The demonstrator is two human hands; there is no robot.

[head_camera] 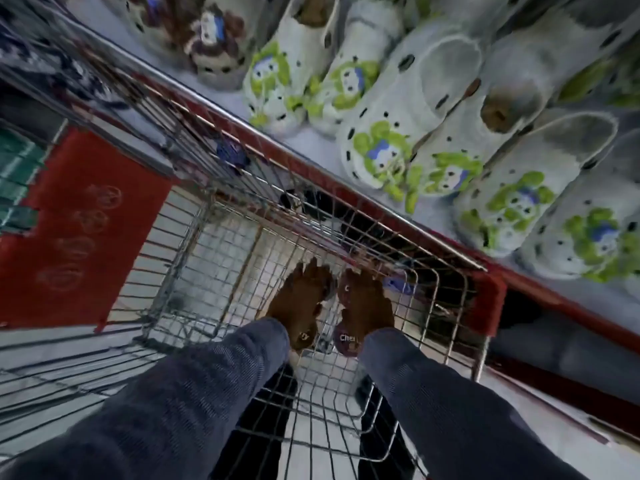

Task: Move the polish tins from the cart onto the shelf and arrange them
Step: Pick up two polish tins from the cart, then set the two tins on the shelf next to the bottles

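1. Now, looking down from the head camera, both hands are deep in the wire cart (194,258), which stands right beside the shelf (433,233).
2. The left hand (299,303) reaches down with its fingers (313,270) spread and bent. A small round tin (304,337) with light letters shows under the palm, near the wrist. It looks like the hand has it, but the picture is too blurry to be sure.
3. The right hand (367,303) is curled over another round polish tin (346,339), dark red with white letters. That tin sits by the heel of the hand, and a second dark red bit peeks out by the knuckles. The right fingers (375,271) are bent, not flat.
4. Just past the right fingertips lies something small and blue (398,285) on the cart floor. I cannot tell what it is.
5. Far past the fingers, up on the shelf, stand rows of white clogs (381,147) with green and blue pictures.
6. I think these tins are small, hard and light. The metal is smooth, so it may slip. A good way is to pinch each tin around its edge, thumb on one side and fingers on the other. Keep it flat so the lid stays on.
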